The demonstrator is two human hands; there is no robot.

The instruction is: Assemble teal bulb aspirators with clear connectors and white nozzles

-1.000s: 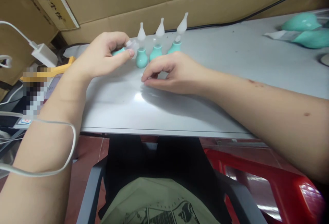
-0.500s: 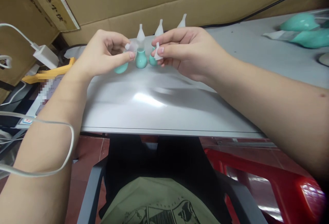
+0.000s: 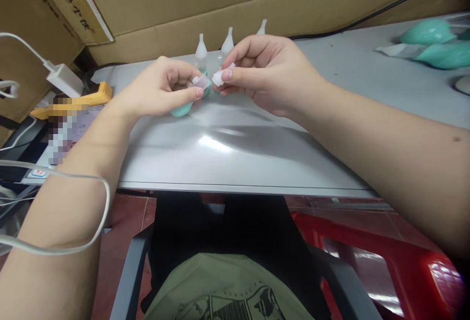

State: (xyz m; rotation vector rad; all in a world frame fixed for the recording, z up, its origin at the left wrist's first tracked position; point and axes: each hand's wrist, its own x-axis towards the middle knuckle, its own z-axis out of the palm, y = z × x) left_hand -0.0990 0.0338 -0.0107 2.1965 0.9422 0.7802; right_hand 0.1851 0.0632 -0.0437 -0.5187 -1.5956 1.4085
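My left hand (image 3: 161,87) is closed around a teal nasal aspirator bulb (image 3: 182,110), which lies tilted, mostly covered by the fingers. A clear collar (image 3: 203,82) sticks out past the thumb, pointing right. Between thumb and fingers of my right hand (image 3: 273,75) is a white soft nozzle tip (image 3: 218,79), its wide end facing the collar. A small gap separates the two pieces. Behind the hands stand several assembled aspirators: one with a white tip (image 3: 201,48), another with its tip (image 3: 227,43) beside it, and a third tip (image 3: 262,27) mostly hidden by my right hand.
Teal bulbs in clear bags (image 3: 428,32) lie at the table's far right. To the left are a white charger (image 3: 66,81), a yellow object (image 3: 101,93) and a white cable (image 3: 105,207) crossing my left forearm. A cardboard wall (image 3: 165,2) borders the table's back edge.
My left hand has moved right and slightly toward me with the bulb. The nozzle tip in my right hand has turned from upright to sideways, and the two pieces are closer together.
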